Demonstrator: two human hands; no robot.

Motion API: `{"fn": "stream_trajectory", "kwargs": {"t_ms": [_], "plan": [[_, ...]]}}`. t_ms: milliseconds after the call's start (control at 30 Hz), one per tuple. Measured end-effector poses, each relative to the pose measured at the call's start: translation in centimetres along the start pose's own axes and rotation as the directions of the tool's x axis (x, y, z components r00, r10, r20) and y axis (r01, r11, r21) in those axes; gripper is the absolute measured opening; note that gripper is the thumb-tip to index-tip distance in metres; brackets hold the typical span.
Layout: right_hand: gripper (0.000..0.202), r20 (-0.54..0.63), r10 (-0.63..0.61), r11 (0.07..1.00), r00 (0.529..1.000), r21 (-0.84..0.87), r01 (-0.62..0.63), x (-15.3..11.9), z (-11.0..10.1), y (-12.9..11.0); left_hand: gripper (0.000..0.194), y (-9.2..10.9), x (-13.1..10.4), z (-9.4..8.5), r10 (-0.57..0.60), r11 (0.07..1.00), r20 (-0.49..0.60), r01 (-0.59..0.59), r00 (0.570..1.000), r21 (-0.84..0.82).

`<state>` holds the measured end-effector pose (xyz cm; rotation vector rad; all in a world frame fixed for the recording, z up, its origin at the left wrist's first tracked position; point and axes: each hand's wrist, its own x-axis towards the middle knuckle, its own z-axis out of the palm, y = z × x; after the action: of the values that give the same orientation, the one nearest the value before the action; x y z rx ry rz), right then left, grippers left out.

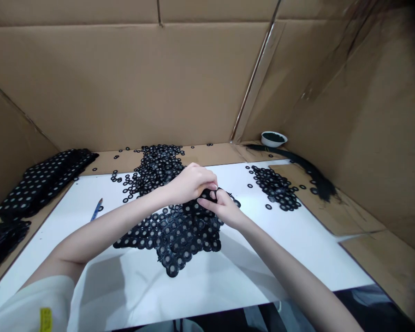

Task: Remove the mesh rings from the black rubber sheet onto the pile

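Note:
A sheet of joined black rings [183,235] lies on the white board in front of me, its lower edge coming to a point. At its upper right part, my left hand [192,183] is closed, with thumb and fingertips pinched at the raised edge. Close beside it, my right hand [224,207] grips the same edge, the thumb lying over the rings. The fingertips of both hands nearly meet. Any small piece between them is too small to make out. Behind the sheet spreads a heap of loose black rings [161,161].
Another ring pile [276,188] lies right, near a bundle of black strands [306,166] and a white bowl [274,139] with dark contents. A blue pencil [97,210] and folded dotted black sheets [41,184] are left. Cardboard walls [124,83] surround the white board [297,249].

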<state>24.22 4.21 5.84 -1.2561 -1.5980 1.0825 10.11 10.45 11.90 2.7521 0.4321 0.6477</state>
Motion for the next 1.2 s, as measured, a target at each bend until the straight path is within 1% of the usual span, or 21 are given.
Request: {"fn": "stream_trajectory", "kwargs": {"t_ms": [133, 333, 500, 600, 700, 767, 800, 900, 1000, 1067, 1200], "plan": [[0.051, 0.001, 0.027, 1.000, 1.000, -0.005, -0.027, 0.1, -0.4, 0.7, 0.025, -0.3, 1.0, 0.2, -0.029, 0.997, 0.047, 0.032, 0.998, -0.063], [0.051, -0.005, 0.080, 0.997, 0.997, 0.003, -0.080, 0.3, -1.1, 1.0, 0.024, -0.7, 2.0, 0.5, -0.109, 0.985, 0.121, 0.123, 0.987, -0.118], [0.052, -0.003, 0.113, 0.993, 0.994, 0.044, -0.112, 0.5, -1.3, 1.5, 0.023, -1.3, 2.5, 1.4, -0.157, 0.976, 0.120, 0.172, 0.980, -0.129], [0.052, 0.003, 0.122, 0.988, 0.993, 0.090, -0.122, 0.6, -1.5, 1.6, 0.023, -1.6, 2.6, 1.6, -0.172, 0.968, 0.115, 0.189, 0.978, -0.163], [0.042, 0.024, 0.104, 0.979, 0.994, 0.175, -0.107, 0.8, -2.0, 1.4, 0.029, -1.6, 2.7, 1.3, -0.145, 0.950, 0.139, 0.177, 0.980, -0.259], [0.031, 0.036, 0.078, 0.964, 0.996, 0.251, -0.085, 0.9, -2.3, 1.3, 0.028, -1.5, 2.7, 0.9, -0.115, 0.926, 0.166, 0.166, 0.979, -0.339], [0.029, 0.041, 0.069, 0.954, 0.997, 0.288, -0.078, 0.9, -2.4, 1.4, 0.026, -1.4, 2.8, 0.8, -0.106, 0.912, 0.177, 0.167, 0.978, -0.375], [0.037, 0.069, 0.063, 0.921, 0.996, 0.380, -0.085, 0.6, -2.4, 1.9, 0.018, -1.6, 3.3, 0.9, -0.127, 0.870, 0.199, 0.205, 0.972, -0.449], [0.047, 0.098, 0.109, 0.888, 0.989, 0.438, -0.142, 0.0, -2.1, 3.3, 0.014, -2.7, 4.4, 1.6, -0.178, 0.812, 0.219, 0.269, 0.959, -0.518], [0.045, 0.081, 0.149, 0.877, 0.985, 0.450, -0.170, -0.3, -2.0, 4.2, 0.012, -3.7, 5.3, 2.4, -0.231, 0.755, 0.214, 0.313, 0.949, -0.576], [0.044, 0.035, 0.151, 0.853, 0.988, 0.501, -0.148, -0.2, -2.3, 5.1, 0.019, -5.6, 6.7, 3.9, -0.358, 0.628, 0.145, 0.352, 0.923, -0.694]]}}
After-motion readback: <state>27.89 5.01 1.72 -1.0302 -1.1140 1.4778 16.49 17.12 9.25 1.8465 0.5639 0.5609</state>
